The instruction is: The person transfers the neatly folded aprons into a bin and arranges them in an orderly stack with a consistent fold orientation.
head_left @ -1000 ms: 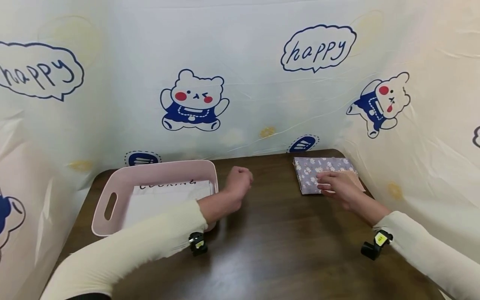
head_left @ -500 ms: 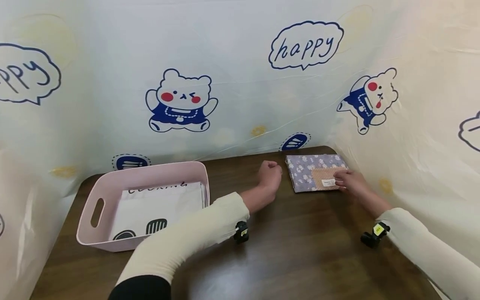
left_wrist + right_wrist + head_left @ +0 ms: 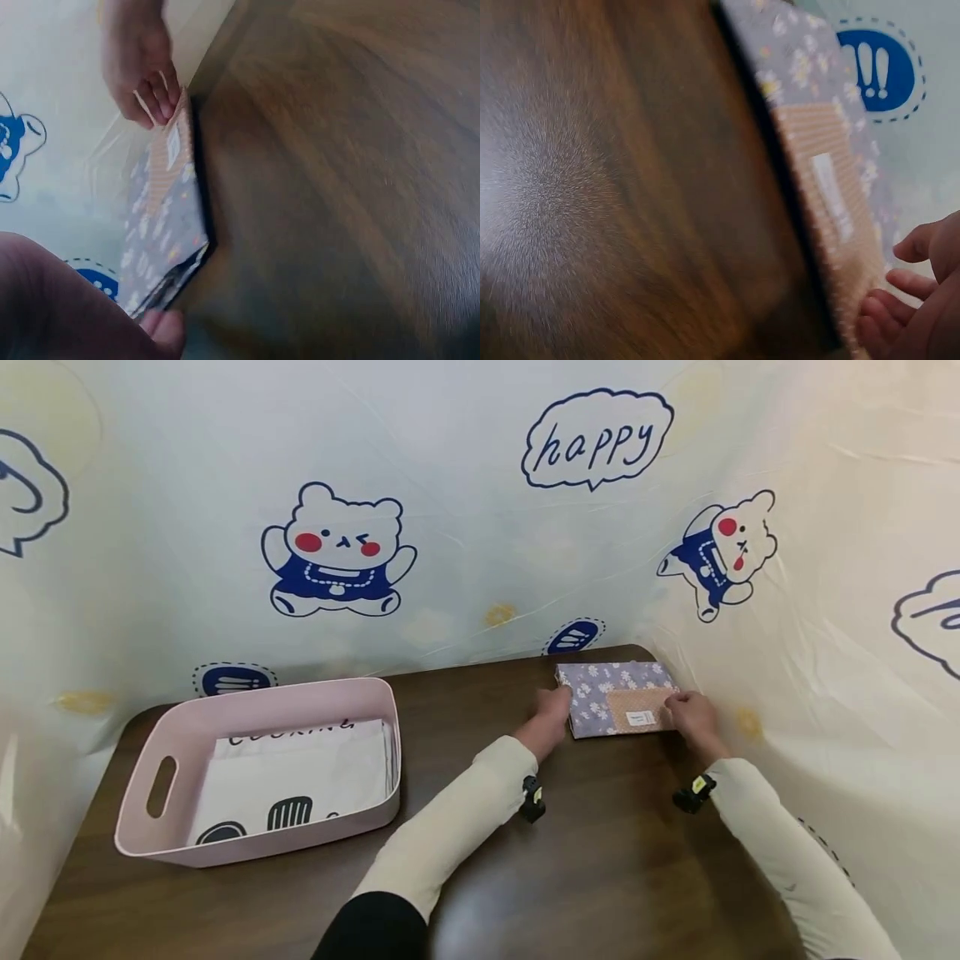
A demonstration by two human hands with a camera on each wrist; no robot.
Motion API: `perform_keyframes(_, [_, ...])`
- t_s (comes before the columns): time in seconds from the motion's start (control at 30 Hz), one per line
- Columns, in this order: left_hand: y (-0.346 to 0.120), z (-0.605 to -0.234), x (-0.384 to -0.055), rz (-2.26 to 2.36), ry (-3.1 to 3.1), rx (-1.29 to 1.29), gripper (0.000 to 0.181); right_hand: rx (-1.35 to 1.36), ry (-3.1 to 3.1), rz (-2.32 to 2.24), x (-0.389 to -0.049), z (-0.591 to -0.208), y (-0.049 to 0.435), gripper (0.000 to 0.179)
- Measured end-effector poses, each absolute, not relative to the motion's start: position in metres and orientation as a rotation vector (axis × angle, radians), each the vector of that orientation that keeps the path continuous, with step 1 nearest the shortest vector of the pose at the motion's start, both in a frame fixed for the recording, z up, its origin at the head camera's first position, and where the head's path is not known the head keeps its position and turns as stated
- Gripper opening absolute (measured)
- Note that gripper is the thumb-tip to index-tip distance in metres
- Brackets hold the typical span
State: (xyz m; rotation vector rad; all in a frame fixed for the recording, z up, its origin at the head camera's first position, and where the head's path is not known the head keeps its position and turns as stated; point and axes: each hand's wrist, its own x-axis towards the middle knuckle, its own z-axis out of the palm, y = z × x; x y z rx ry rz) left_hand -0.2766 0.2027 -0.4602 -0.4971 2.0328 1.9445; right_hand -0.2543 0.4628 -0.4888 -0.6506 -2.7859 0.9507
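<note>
A folded purple floral cloth point(image 3: 588, 714) with a peach patch and a white label lies at the back right of the table. My left hand point(image 3: 547, 718) is at its left edge. In the left wrist view the thumb and a fingertip of that hand come close together at the cloth's folded end; I cannot tell whether they pinch it. At the opposite end, my right hand point(image 3: 693, 718) touches the edge beside the patch. Its fingers point(image 3: 885, 311) lie on the edge in the right wrist view, with the thumb held apart.
A pink bin point(image 3: 142, 777) with a handle slot stands at the left, holding a folded white cloth point(image 3: 300, 768) printed with lettering and kitchen utensils. Printed sheeting point(image 3: 465, 527) hangs close behind the dark wooden table point(image 3: 592, 843) and at its sides.
My left hand has moved right from beside the bin to the cloth's left edge. My right hand has slid off the cloth's top to its right edge. The head view has turned right.
</note>
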Motion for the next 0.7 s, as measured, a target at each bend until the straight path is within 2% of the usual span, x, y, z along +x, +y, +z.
perform_keyframes(0.07, [0.205,-0.463,-0.279,1.901,2.030,-0.533,0.032,-0.663,-2.763,0.897,-0.260,-0.500,0.461,0.034])
perform_keyframes(0.13, [0.209,-0.465,-0.281,1.894,2.025,-0.538,0.033,-0.660,-2.727,0.843,-0.264,-0.507,0.459,0.034])
perform_keyframes(0.27, [0.221,-0.465,-0.284,1.973,1.921,-0.559,0.049,-0.696,-2.692,0.779,-0.268,-0.512,0.458,0.044])
perform_keyframes(0.37, [0.229,-0.467,-0.284,2.020,1.867,-0.572,0.052,-0.757,-2.718,0.786,-0.269,-0.514,0.463,0.052])
perform_keyframes(0.5, [0.233,-0.470,-0.284,2.011,1.933,-0.552,0.033,-0.802,-2.727,0.789,-0.267,-0.510,0.468,0.056])
perform_keyframes(0.6, [0.231,-0.475,-0.288,1.983,1.983,-0.555,0.032,-0.797,-2.736,0.792,-0.270,-0.510,0.471,0.057])
perform_keyframes(0.7, [0.226,-0.483,-0.293,2.007,1.973,-0.550,0.040,-0.800,-2.738,0.873,-0.274,-0.513,0.473,0.057])
